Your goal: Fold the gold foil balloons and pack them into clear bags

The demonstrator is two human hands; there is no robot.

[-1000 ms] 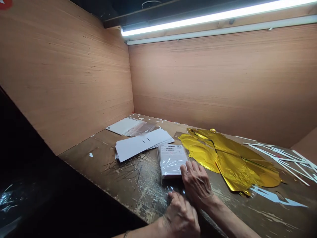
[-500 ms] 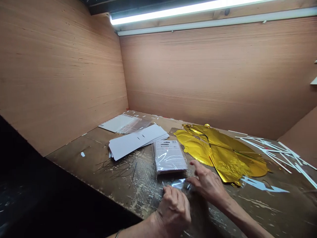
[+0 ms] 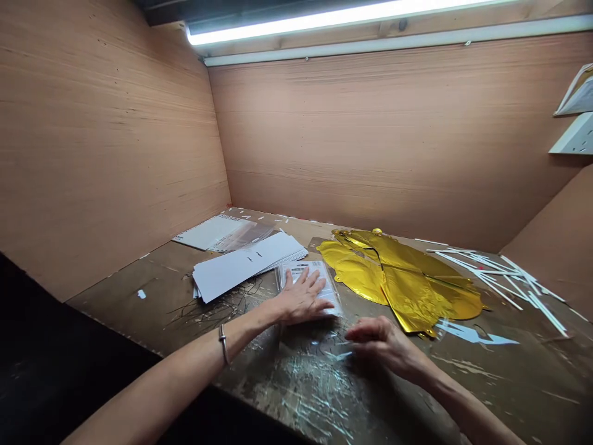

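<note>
My left hand (image 3: 303,298) lies flat with its fingers spread on a stack of clear-wrapped packets (image 3: 334,304) with white printed backs and a barcode. It covers most of the top packet. To the right and nearer me, my right hand (image 3: 382,343) is low over the table, its fingers curled together. A thin shiny strip of clear plastic (image 3: 341,356) shows by its fingertips; whether they grip it is hidden. Left of the packets, a fanned pile of long white cards (image 3: 245,266) rests partly on dark thin strings (image 3: 222,306).
Gold foil balloons (image 3: 407,278) lie flat right of the packets. Beyond them are white sticks (image 3: 504,278) and a cut white piece (image 3: 479,334). A white card and clear sleeves (image 3: 215,232) lie at the back left. Wooden walls enclose the table (image 3: 296,383); a socket (image 3: 574,136) is at right.
My left hand has moved from the front of the table up onto the packets and opened flat. My right hand has curled its fingers. The view has turned slightly right.
</note>
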